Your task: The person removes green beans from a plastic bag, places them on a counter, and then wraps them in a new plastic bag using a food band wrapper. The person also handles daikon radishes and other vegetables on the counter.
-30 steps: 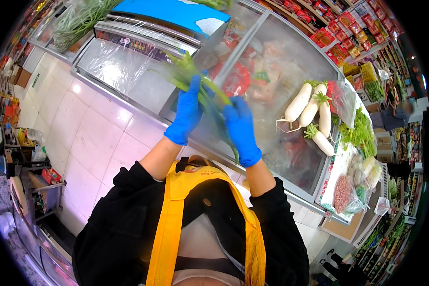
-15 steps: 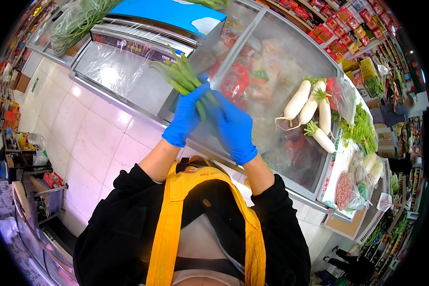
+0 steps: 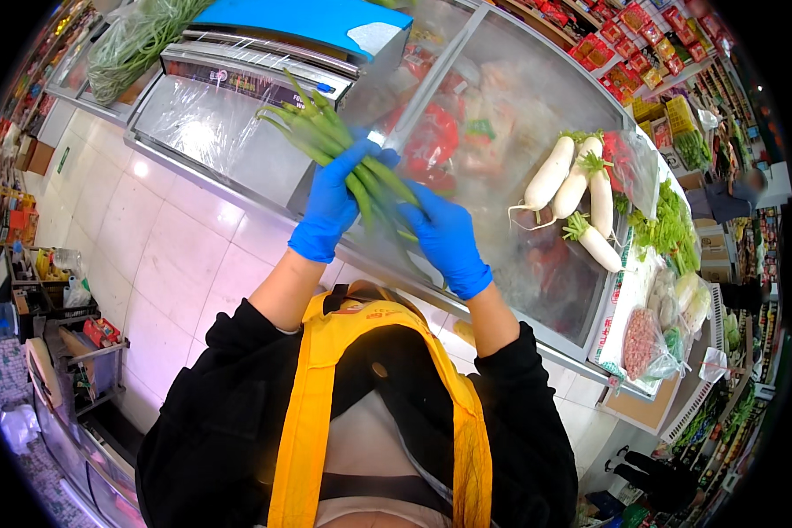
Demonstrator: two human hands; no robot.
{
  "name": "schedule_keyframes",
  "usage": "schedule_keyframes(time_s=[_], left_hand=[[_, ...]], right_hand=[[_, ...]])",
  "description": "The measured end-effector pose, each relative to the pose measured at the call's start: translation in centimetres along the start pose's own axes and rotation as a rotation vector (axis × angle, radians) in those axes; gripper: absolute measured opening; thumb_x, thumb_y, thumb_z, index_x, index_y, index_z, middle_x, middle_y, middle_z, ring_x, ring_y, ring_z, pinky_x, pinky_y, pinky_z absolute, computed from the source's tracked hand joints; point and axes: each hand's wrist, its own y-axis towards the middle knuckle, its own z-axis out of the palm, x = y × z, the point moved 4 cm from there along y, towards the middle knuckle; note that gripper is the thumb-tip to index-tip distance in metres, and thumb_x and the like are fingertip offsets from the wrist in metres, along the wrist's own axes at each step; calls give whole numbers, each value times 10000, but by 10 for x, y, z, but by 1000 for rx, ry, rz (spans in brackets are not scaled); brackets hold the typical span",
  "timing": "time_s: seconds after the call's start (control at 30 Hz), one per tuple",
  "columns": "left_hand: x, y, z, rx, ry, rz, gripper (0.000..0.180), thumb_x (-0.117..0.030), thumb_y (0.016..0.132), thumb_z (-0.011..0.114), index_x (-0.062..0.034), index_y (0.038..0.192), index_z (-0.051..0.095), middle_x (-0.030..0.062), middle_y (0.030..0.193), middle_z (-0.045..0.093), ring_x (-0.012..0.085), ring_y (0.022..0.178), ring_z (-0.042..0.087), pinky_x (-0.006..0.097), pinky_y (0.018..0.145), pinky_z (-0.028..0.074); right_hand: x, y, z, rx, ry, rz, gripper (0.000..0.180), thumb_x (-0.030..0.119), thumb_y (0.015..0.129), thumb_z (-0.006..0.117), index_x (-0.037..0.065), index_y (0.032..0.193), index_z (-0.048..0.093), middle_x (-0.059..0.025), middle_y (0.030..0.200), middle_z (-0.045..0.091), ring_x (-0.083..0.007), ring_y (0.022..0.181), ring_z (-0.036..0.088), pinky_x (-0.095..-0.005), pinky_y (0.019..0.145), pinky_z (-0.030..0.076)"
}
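Both my hands wear blue gloves and hold one bunch of long green stalks above a glass-topped chest freezer. My left hand wraps around the middle of the bunch, whose leafy ends fan out up and to the left. My right hand closes on the lower end of the same stalks, just to the right of my left hand. A yellow apron over black sleeves fills the lower middle of the view.
Several white radishes lie on the freezer lid at right, beside leafy greens and bagged produce. A blue board and a bag of green beans sit at the top left. White floor tiles lie at left, by a cart.
The bunch has swung up and to the left, its ends now fanning out over the freezer. My left hand rose with it; my right hand shifted to the lower ends.
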Motion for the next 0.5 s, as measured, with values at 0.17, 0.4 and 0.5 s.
schedule_keyframes(time_s=[0.17,0.4,0.5], left_hand=[[3,-2,1,-101,338,76,248,-62,819,603,-53,1048,509,79,897,577,186,836,586,331,790,497],[24,-18,36,-40,264,76,308,-77,856,568,-35,1146,474,46,948,587,134,834,599,252,695,510],[24,-19,38,-41,470,94,284,-86,872,545,-27,1145,488,49,1001,571,125,859,591,243,687,513]], right_hand=[[-5,2,-22,-351,29,-102,317,177,795,625,135,1108,598,-83,835,627,-242,762,615,-341,665,488],[92,59,-51,-318,-10,-236,189,242,769,632,132,921,645,-75,750,602,-255,675,600,-355,571,465],[99,76,-47,-297,-169,-288,187,280,759,630,126,865,639,-79,707,585,-263,647,596,-361,536,455]])
